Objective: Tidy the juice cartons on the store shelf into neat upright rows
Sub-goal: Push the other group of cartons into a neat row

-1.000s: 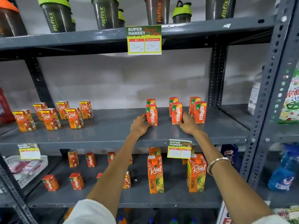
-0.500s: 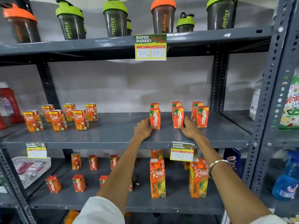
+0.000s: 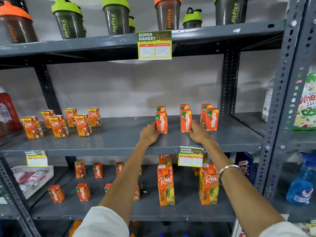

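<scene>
On the middle shelf (image 3: pixel 119 142) several small orange Maaza cartons stand upright in three short rows of two. My left hand (image 3: pixel 148 133) rests on the shelf, its fingers on the left side and its thumb at the base of the front left Maaza carton (image 3: pixel 161 122). My right hand (image 3: pixel 196 132) holds the right side and base of the front middle Maaza carton (image 3: pixel 186 120). The right pair of Maaza cartons (image 3: pixel 211 119) stands untouched. To the left, several Real cartons (image 3: pixel 58 125) stand upright in loose rows.
Shaker bottles (image 3: pixel 116 19) line the top shelf. The lower shelf carries scattered small cartons (image 3: pixel 83 191), two tall Real pineapple cartons (image 3: pixel 165 187) and a white basket (image 3: pixel 32 178). Price tags (image 3: pixel 190 156) hang off the shelf edges. Detergent and cleaner bottles (image 3: pixel 302 187) fill the right bay.
The camera has tilted up a little, showing more of the top shelf. Both hands stay at the same two front Maaza cartons, which have barely shifted.
</scene>
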### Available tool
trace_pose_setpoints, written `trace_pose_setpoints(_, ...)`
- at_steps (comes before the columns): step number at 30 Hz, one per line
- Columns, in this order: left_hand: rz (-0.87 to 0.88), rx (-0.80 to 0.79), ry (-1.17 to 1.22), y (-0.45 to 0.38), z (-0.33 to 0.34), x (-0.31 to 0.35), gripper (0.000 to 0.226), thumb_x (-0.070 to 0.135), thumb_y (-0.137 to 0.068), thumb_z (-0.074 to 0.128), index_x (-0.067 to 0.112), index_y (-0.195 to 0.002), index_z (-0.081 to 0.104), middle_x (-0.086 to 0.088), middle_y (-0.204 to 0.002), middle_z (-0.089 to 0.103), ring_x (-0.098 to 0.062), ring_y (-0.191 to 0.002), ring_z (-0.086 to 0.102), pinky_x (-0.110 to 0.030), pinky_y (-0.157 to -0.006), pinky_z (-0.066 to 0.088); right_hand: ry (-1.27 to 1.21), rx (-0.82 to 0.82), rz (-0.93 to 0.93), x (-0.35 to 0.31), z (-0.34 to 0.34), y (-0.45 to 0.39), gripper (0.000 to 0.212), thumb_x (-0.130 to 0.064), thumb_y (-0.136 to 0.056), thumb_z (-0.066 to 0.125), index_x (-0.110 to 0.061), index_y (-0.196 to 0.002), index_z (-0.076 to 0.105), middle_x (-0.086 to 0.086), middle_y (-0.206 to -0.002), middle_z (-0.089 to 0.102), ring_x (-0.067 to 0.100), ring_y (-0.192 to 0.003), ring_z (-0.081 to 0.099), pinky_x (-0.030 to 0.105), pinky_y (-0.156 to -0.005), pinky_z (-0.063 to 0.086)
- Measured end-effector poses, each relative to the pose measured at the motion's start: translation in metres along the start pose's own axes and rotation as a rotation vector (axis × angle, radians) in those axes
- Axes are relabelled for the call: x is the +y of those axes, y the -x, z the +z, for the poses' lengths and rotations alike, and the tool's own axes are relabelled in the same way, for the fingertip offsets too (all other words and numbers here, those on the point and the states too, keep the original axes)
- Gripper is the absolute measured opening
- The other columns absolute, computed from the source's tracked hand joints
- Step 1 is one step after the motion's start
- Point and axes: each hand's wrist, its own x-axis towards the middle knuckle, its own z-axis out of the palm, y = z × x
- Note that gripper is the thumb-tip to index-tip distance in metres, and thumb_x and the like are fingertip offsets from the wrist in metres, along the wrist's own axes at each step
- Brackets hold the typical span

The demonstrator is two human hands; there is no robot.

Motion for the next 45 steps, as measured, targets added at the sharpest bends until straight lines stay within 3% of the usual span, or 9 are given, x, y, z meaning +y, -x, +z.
trace_pose_setpoints(22, -0.009, -0.009, -0.232, 0.0007, 0.0029, 0.0023, 0.047, 0.041, -0.103, 0.052, 0.015, -0.142, 0.049, -0.009, -0.143, 0.061, -0.033, -0.133, 0.056, -0.056, -0.116, 0.038, 0.001, -0.001, -0.006, 0.0020, 0.0020, -0.0009, 0.045, -0.025, -0.098, 0.055, -0.010, -0.137, 0.038, 0.015, -0.136, 0.056, 0.036, -0.123, 0.058, 0.049, -0.103, 0.047)
trace_pose_setpoints(45, -0.006, -0.020, -0.276, 0.0026, 0.0023, 0.0038, 0.047, 0.041, -0.104, 0.050, 0.016, -0.144, 0.048, -0.009, -0.144, 0.060, -0.031, -0.134, 0.055, -0.054, -0.117, 0.037, -0.015, -0.005, 0.002, -0.0015, 0.0010, 0.0012, 0.046, -0.022, -0.098, 0.056, -0.010, -0.138, 0.036, 0.016, -0.137, 0.054, 0.037, -0.126, 0.056, 0.051, -0.106, 0.045)
